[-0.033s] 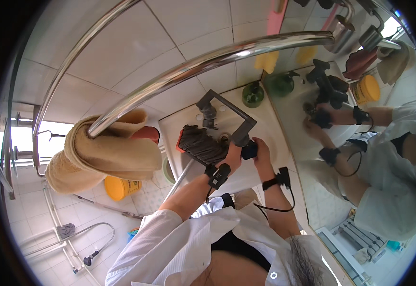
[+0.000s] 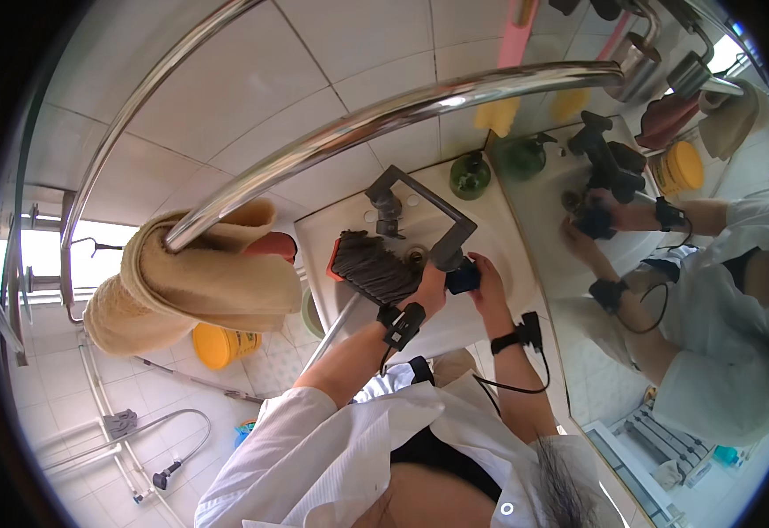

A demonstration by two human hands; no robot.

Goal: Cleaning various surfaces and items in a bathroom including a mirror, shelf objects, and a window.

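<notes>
Under the dark grey swivel-arm faucet (image 2: 437, 211), both my hands meet over the white sink (image 2: 512, 268). A small black object (image 2: 464, 277) is between them; its kind I cannot make out. My left hand (image 2: 432, 289) closes on its left side, fingers partly hidden by the spout. On its right side, the curled fingers of my right hand (image 2: 490, 283) grip it. A grey mop head (image 2: 371, 267) with an orange edge rests in the sink left of my left hand, its pale pole (image 2: 333, 334) slanting down to the left beside my forearm.
A chrome rail (image 2: 384, 114) curves across above the sink, with a beige towel (image 2: 199, 286) over its left end. A green bottle (image 2: 470, 176) stands in the back corner. The mirror (image 2: 569, 334) borders the right side. A yellow bucket (image 2: 224, 345) is below the towel.
My right hand and wrist have shifted slightly to the right. Both hands stay on the black object under the faucet.
</notes>
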